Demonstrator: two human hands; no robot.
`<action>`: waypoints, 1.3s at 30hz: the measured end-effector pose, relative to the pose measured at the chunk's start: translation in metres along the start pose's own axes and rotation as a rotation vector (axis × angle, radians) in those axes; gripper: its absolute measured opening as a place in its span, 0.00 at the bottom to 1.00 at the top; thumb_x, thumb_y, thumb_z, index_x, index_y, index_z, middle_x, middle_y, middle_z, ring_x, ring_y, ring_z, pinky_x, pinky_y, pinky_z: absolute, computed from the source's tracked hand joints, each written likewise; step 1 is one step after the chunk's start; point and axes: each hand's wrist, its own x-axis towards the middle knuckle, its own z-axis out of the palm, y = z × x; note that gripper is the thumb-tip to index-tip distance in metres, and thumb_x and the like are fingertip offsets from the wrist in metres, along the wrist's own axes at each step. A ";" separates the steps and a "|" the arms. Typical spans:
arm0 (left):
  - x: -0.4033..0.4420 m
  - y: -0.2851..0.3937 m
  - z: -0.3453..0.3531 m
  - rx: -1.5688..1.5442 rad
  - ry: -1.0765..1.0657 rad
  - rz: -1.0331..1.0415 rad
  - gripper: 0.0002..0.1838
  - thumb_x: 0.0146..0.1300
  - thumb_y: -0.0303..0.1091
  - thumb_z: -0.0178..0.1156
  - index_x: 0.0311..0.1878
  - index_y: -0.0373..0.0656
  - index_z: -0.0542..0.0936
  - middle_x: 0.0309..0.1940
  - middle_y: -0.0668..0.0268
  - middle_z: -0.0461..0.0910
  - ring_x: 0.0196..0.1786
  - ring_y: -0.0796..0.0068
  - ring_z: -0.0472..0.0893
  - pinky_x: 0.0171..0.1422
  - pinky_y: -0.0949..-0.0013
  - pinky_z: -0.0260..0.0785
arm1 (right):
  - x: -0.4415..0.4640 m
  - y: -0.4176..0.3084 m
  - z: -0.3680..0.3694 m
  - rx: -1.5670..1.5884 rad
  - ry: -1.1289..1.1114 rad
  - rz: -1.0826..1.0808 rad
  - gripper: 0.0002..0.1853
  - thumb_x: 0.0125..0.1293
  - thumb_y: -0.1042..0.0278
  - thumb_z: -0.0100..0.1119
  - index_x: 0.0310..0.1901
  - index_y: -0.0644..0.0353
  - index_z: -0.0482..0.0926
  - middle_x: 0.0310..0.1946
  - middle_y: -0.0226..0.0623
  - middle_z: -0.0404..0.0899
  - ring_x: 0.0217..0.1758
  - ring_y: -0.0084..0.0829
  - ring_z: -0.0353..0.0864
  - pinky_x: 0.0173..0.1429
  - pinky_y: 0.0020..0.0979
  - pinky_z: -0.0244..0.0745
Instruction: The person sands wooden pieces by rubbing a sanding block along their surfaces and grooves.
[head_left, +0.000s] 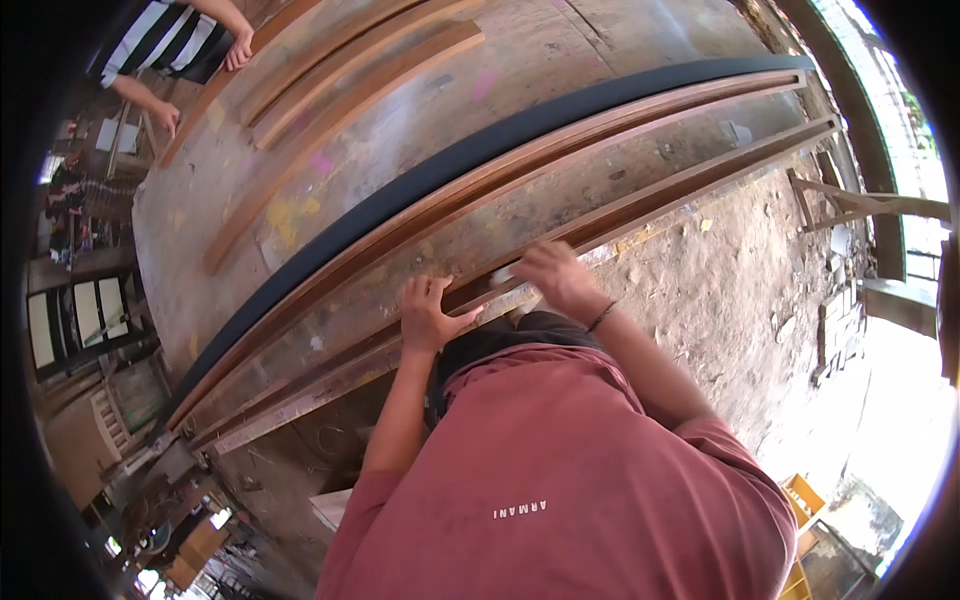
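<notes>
A long brown wooden beam with a groove along it lies along the bench's near edge, close to my body. My left hand rests on this beam, thumb and fingers spread apart. To its right, my right hand is closed over the same beam, slightly smeared by motion. A small pale piece shows at its fingertips; its kind I cannot make out. Just beyond, a second grooved wooden beam runs alongside a dark grey-black beam.
Several plain wooden strips lie farther across the paint-stained bench. Another person's hands touch a strip at the far left. Rough dirt ground and a wooden trestle are to the right.
</notes>
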 end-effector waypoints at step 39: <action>0.100 0.158 0.103 0.078 0.012 -0.016 0.40 0.54 0.64 0.85 0.59 0.45 0.82 0.49 0.60 0.81 0.55 0.52 0.81 0.61 0.48 0.72 | -0.114 0.234 -0.135 -0.216 0.108 -0.014 0.18 0.68 0.73 0.67 0.57 0.46 0.89 0.54 0.30 0.84 0.68 0.37 0.80 0.72 0.41 0.73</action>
